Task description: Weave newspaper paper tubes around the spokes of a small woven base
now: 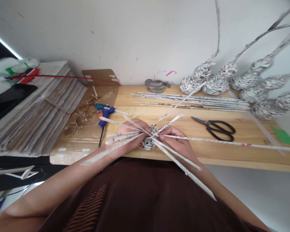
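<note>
A small round piece woven from rolled newspaper (148,144) sits between my hands at the table's front edge. Several rolled paper tubes fan out from its top in all directions. My left hand (135,133) is closed around the woven piece and tube bases on its left side, its fingers partly hidden behind the tubes. On the other side, my right hand (175,140) pinches a long thin paper tube (215,141) close to the weave. That tube stretches far to the right, past the frame's edge.
Black-handled scissors (219,128) lie right of my hands. A blue glue gun (106,114) rests on cardboard (79,141) at left, beside a newspaper stack (38,112). Loose paper tubes (195,101) lie behind. Several finished woven gourd shapes (216,84) stand against the wall.
</note>
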`<state>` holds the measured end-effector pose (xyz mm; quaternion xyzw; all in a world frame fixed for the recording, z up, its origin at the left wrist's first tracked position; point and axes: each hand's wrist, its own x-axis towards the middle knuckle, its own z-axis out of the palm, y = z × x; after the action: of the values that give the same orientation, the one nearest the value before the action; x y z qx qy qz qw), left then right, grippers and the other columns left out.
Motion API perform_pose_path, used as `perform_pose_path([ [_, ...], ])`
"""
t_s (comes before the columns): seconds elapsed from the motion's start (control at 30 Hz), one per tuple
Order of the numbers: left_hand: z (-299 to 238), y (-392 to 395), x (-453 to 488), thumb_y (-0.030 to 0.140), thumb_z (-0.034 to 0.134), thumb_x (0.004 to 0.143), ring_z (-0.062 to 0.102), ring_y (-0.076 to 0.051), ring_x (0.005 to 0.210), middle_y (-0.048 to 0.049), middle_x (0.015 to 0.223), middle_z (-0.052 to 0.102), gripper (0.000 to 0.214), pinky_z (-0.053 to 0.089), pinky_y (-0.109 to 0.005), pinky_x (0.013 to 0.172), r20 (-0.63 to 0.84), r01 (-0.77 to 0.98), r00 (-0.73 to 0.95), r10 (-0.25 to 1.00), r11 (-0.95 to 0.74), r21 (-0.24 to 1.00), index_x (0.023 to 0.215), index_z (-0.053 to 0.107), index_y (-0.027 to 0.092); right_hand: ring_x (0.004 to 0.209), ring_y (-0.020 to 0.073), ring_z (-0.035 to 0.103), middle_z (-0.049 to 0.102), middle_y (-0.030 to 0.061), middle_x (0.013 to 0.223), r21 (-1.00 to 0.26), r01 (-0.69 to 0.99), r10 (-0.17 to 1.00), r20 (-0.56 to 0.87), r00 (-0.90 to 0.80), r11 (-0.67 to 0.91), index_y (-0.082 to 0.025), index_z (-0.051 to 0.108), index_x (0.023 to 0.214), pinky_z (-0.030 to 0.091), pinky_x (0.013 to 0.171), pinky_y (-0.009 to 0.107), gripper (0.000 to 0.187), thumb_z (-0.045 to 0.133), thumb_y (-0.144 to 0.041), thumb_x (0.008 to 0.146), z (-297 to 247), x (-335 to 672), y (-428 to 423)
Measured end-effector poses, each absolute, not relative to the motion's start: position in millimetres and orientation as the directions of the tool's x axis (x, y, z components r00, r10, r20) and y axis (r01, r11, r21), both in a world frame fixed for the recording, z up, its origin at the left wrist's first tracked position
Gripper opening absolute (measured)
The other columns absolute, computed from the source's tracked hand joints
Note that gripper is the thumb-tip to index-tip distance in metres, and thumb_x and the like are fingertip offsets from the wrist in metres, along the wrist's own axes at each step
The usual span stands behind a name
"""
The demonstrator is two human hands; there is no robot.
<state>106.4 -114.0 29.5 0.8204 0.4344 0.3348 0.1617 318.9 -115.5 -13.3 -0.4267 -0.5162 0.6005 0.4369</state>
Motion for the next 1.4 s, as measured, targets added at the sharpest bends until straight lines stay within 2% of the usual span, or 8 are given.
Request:
perform_pose_path([
  [0.23,31,-114,107,0.019,0.066,0.089,0.073,-0.016,0.089,-0.0025,0.097,0.077,0.008,0.059,-0.03,0.088,0.301,0.579,0.34,0.891,-0.451,0.679,0.085,0.074,0.02,0.064,0.015,0.061,0.07,0.0011,0.073,-0.968,-0.2,0.976,-0.113,-0.188,-0.15,-0.02,0.067,0.078,0.049,0.058,0.028,0.033,0.082,-0.049,0.074,-24,314,-112],
  [0.43,23,-110,107,0.015,0.068,0.084,0.072,-0.018,0.086,-0.0048,0.092,0.076,0.006,0.058,-0.029,0.078,0.302,0.494,0.285,0.91,-0.409,0.768,0.079,0.071,0.017,0.045,0.011,0.049,0.057,-0.0031,0.054,-0.99,0.011,0.972,-0.14,-0.186,-0.14,-0.02,0.061,0.072,0.039,0.042,0.023,0.042,0.068,-0.059,0.085,-19,312,-113],
  [0.57,21,-112,111,0.014,0.071,0.08,0.072,-0.017,0.081,-0.0042,0.087,0.076,0.005,0.057,-0.029,0.075,0.309,0.517,0.222,0.925,-0.38,0.767,0.077,0.071,0.018,0.047,0.011,0.05,0.058,-0.0012,0.057,-0.988,0.022,0.967,-0.156,-0.199,-0.155,-0.018,0.064,0.069,0.038,0.04,0.023,0.045,0.065,-0.06,0.086,-14,312,-119],
  [0.73,27,-114,116,0.019,0.071,0.082,0.07,-0.019,0.079,-0.0042,0.082,0.075,0.008,0.057,-0.034,0.077,0.378,0.55,0.227,0.897,-0.439,0.71,0.074,0.069,0.02,0.055,0.012,0.057,0.068,0.0016,0.072,-1.0,-0.009,0.986,0.026,-0.165,0.025,-0.019,0.071,0.085,0.047,0.048,0.024,0.024,0.073,-0.043,0.084,-12,310,-124],
  [0.87,30,-116,118,0.019,0.07,0.083,0.07,-0.019,0.077,-0.0033,0.079,0.074,0.01,0.057,-0.034,0.074,0.36,0.573,0.239,0.902,-0.431,0.697,0.074,0.07,0.018,0.063,0.0145,0.064,0.071,0.0023,0.078,-0.981,-0.075,0.97,0.19,-0.154,0.18,-0.021,0.071,0.09,0.056,0.059,0.027,0.01,0.066,-0.03,0.089,-9,307,-125],
  [1.13,34,-118,118,0.016,0.071,0.08,0.068,-0.015,0.073,-0.0019,0.077,0.073,0.007,0.054,-0.027,0.067,0.282,0.619,0.152,0.947,-0.313,0.721,0.073,0.069,0.017,0.101,0.0241,0.07,0.074,0.006,0.107,-0.881,0.116,0.87,0.417,-0.263,0.458,-0.028,0.074,0.106,0.059,0.088,0.039,0.026,0.066,-0.014,0.086,-9,307,-132],
  [1.3,33,-119,119,0.015,0.071,0.08,0.068,-0.015,0.072,-0.0019,0.076,0.073,0.008,0.054,-0.027,0.068,0.269,0.594,0.153,0.951,-0.306,0.744,0.073,0.069,0.017,0.094,0.02,0.07,0.071,0.0049,0.104,-0.797,0.126,0.78,0.525,-0.341,0.591,-0.03,0.076,0.1,0.058,0.086,0.035,0.02,0.067,-0.015,0.089,-6,307,-128],
  [1.4,32,-121,118,0.018,0.071,0.082,0.068,-0.015,0.071,-0.0024,0.075,0.073,0.01,0.053,-0.026,0.065,0.29,0.551,0.177,0.941,-0.338,0.763,0.073,0.069,0.017,0.092,0.0206,0.07,0.071,0.0048,0.1,-0.8,0.171,0.803,0.512,-0.306,0.575,-0.029,0.073,0.102,0.059,0.083,0.035,0.018,0.066,-0.017,0.091,-7,304,-126],
])
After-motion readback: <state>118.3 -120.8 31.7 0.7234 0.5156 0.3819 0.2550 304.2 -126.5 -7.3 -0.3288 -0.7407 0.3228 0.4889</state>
